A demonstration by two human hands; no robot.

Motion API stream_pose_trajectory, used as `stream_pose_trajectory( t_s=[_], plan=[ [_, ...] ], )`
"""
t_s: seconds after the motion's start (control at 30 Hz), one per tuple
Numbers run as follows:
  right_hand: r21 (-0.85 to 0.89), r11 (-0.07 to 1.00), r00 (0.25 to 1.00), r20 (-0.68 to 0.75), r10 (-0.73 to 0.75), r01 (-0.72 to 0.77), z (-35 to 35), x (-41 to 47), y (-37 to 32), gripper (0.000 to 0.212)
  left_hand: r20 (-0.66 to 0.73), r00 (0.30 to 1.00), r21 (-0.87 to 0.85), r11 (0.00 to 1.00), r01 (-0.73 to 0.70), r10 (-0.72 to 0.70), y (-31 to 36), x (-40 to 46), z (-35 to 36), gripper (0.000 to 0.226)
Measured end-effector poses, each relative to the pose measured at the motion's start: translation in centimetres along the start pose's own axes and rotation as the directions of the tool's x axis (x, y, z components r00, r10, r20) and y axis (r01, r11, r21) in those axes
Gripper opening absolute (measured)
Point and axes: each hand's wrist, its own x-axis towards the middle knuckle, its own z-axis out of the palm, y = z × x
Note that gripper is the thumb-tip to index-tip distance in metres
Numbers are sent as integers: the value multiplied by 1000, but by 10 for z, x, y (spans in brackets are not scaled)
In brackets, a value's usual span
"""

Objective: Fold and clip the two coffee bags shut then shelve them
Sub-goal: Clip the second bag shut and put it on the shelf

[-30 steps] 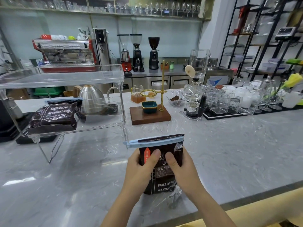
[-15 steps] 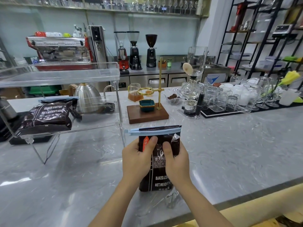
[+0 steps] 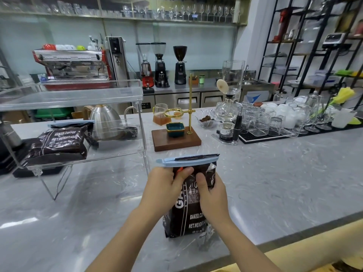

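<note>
Across grey marble counter (image 3: 275, 183), both hands, left hand (image 3: 165, 186) and right hand (image 3: 213, 197), curled round upright coffee bag (image 3: 188, 216), blue clip (image 3: 186, 160) just above fingertips; best lifted level, grip kept firm, toward acrylic shelf (image 3: 117, 152) beside shelved bag (image 3: 59, 144).

A café bar. Well beyond the fingers (image 3: 188, 171) stands a red espresso machine (image 3: 74, 65) on a steel back counter, three grinders (image 3: 161, 65) beside it, stemware (image 3: 196, 10) hanging above. Nearer, just past the fingers, a pour-over stand (image 3: 176, 132), a siphon brewer (image 3: 228, 107) and racked glasses (image 3: 275, 122) crowd the marble counter (image 3: 275, 183). Black shelving (image 3: 314, 46) at right holds what may be stock.
</note>
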Motion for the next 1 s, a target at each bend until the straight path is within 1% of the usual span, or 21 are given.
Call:
stream_pose_trajectory(
  t_s=[0.07, 0.17, 0.23, 0.33, 0.4, 0.47, 0.53, 0.57, 0.6, 0.63, 0.67, 0.73, 0.77, 0.83, 1.0],
  plan=[
    [-5, 1000, 1000, -18, -1, 1, 1, -2, 2, 37, -36, 999, 34, 999, -10, 11, 0, -2, 1, 25],
    [-22, 1000, 1000, -17, -2, 2, 6, -4, 1, 28, -98, 995, 82, 996, 22, -14, -4, -4, 1, 32],
    [-33, 999, 1000, -9, -15, 14, 8, -5, 2, 32, -126, 991, 84, 995, 44, -33, -6, -4, 2, 34],
    [-45, 998, 999, -2, -33, 33, 9, -8, 1, 36, -164, 985, 49, 996, 70, -61, -6, -10, 3, 38],
    [-36, 999, 999, 2, -34, 34, 9, -10, 1, 36, -178, 973, -66, 988, 139, -149, -7, -17, 4, 44],
    [-22, 999, 1000, -3, -29, 29, 9, -12, 0, 37, -121, 965, -220, 954, 204, -234, -7, -28, 5, 44],
    [-9, 1000, 1000, -4, -7, 7, 9, -14, -3, 33, -1, 955, -323, 904, 281, -298, -13, -44, 9, 30],
    [0, 1000, 1000, 0, 12, -12, 8, -16, -4, 27, 63, 937, -359, 868, 342, -344, -17, -54, 10, 23],
    [7, 999, 999, 8, 35, -36, 8, -18, -4, 23, 130, 914, -391, 827, 403, -385, -21, -64, 12, 25],
    [18, 998, 998, 20, 66, -66, 8, -21, -4, 23, 180, 896, -399, 802, 444, -407, -25, -73, 13, 34],
    [27, 995, 995, 33, 97, -97, 8, -24, -1, 25, 202, 888, -374, 805, 460, -414, -28, -79, 14, 42],
    [26, 989, 989, 52, 142, -143, 8, -31, 4, 35, 200, 895, -312, 840, 443, -398, -32, -84, 13, 53],
    [20, 988, 986, 57, 155, -156, 8, -34, 6, 40, 187, 897, -299, 846, 441, -401, -31, -84, 12, 55],
    [11, 985, 983, 62, 172, -173, 7, -37, 5, 45, 157, 889, -310, 834, 457, -429, -29, -84, 13, 53],
    [-7, 976, 972, 79, 219, -220, 8, -45, -10, 46, 138, 876, -362, 800, 478, -461, -24, -90, 4, 49]
  ],
)
